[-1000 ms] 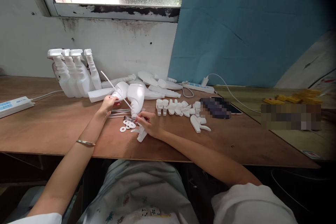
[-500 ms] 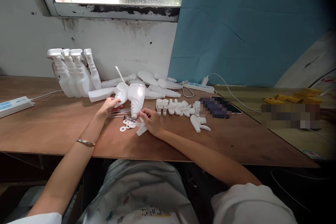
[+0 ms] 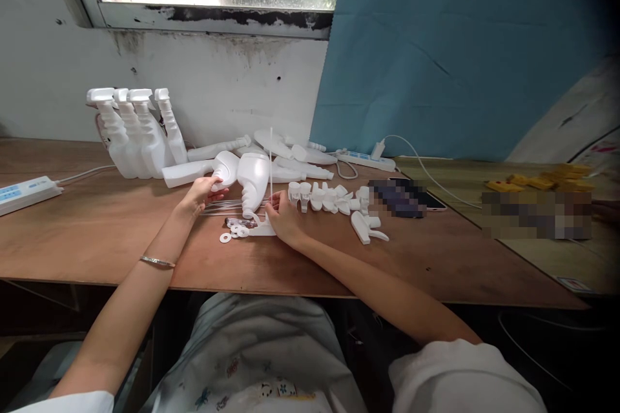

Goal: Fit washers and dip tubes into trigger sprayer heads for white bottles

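My right hand [image 3: 285, 218] grips a white trigger sprayer head [image 3: 261, 228] low over the wooden table [image 3: 97, 232]. A thin white dip tube [image 3: 270, 161] stands straight up from it. My left hand [image 3: 200, 195] lies just left of that, fingers loosely apart, with the fingertips at a few clear tubes [image 3: 225, 206] lying flat on the table. It is also close to a white bottle [image 3: 223, 169] lying on its side. A second white bottle [image 3: 252, 179] lies between my hands, neck toward me. Several white washers [image 3: 234, 232] lie in front of it.
Assembled spray bottles [image 3: 130, 135] stand at the back left, with more bottles [image 3: 290, 161] lying behind. Loose sprayer heads [image 3: 329, 199] lie to the right. A phone [image 3: 404, 199], two power strips [image 3: 24, 190] [image 3: 363, 160] and yellow parts [image 3: 542, 182] are also on the table.
The dip tube went from slanting at my left hand to standing upright at my right hand. My right hand shifted slightly right and away with the sprayer head. My left hand let the tube go.
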Tool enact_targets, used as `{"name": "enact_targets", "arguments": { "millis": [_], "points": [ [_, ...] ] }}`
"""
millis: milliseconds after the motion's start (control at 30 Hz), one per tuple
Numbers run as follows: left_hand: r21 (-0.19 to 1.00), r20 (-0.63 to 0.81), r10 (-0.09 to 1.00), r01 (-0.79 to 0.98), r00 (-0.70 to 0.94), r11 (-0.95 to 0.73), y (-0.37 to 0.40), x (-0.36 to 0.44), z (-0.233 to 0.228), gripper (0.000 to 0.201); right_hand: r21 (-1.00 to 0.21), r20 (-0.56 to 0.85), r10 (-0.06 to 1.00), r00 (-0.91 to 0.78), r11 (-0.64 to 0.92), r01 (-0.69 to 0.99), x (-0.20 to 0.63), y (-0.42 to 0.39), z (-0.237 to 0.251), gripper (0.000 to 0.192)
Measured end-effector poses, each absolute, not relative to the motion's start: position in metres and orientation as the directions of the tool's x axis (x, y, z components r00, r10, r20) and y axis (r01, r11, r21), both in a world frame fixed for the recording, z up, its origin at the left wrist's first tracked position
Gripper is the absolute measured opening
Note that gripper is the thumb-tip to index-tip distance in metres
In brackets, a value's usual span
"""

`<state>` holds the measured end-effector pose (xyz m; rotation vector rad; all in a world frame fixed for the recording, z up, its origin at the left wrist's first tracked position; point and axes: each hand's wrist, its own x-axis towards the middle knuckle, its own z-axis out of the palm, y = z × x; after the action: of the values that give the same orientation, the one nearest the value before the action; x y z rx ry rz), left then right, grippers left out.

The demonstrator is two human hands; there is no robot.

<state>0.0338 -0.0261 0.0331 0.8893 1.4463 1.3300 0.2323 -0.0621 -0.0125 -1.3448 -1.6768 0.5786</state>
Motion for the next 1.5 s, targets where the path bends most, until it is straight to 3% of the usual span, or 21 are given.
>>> {"name": "enact_targets", "arguments": {
  "millis": [267,400,600,767,967,1200,1333,1500],
  "points": [
    [0.984,-0.16,0.946,-0.116,-0.284,0.131,-0.027,0.034,0.034,0.006,-0.746,0.37,0.929,-0.013,0.305,0.592,0.23,-0.066,-0.009,0.038],
    [0.985,-0.154,0.953,-0.113,-0.26,0.128,-0.027,0.033,0.033,0.008,-0.69,0.418,0.908,-0.03,0.339,0.64,0.23,-0.07,-0.004,0.036],
    [0.986,-0.141,0.966,-0.123,-0.216,0.116,-0.023,0.03,0.028,0.009,-0.591,0.464,0.858,-0.218,0.484,0.646,0.228,-0.077,0.001,0.013],
    [0.982,-0.154,0.969,-0.135,-0.194,0.129,-0.022,0.031,0.028,0.005,-0.583,0.458,0.859,-0.229,0.484,0.653,0.227,-0.071,0.003,0.02],
    [0.98,-0.146,0.978,-0.156,-0.147,0.123,-0.026,0.035,0.028,0.004,-0.632,0.382,0.907,-0.18,0.398,0.665,0.22,-0.052,0.007,0.041],
    [0.981,-0.153,0.98,-0.139,-0.124,0.135,-0.027,0.04,0.025,0.006,-0.809,0.263,0.965,0.002,0.219,0.545,0.199,-0.018,0.005,0.061],
    [0.987,-0.148,0.972,-0.095,-0.181,0.133,-0.022,0.056,0.017,0.027,-0.902,0.178,0.98,0.085,0.128,0.413,0.19,-0.003,0.002,0.056],
    [0.995,-0.029,0.956,-0.098,-0.293,0.0,-0.012,0.073,0.014,0.035,-0.962,0.106,0.986,0.126,0.07,0.262,0.18,0.009,0.01,0.03]
  ]
}}
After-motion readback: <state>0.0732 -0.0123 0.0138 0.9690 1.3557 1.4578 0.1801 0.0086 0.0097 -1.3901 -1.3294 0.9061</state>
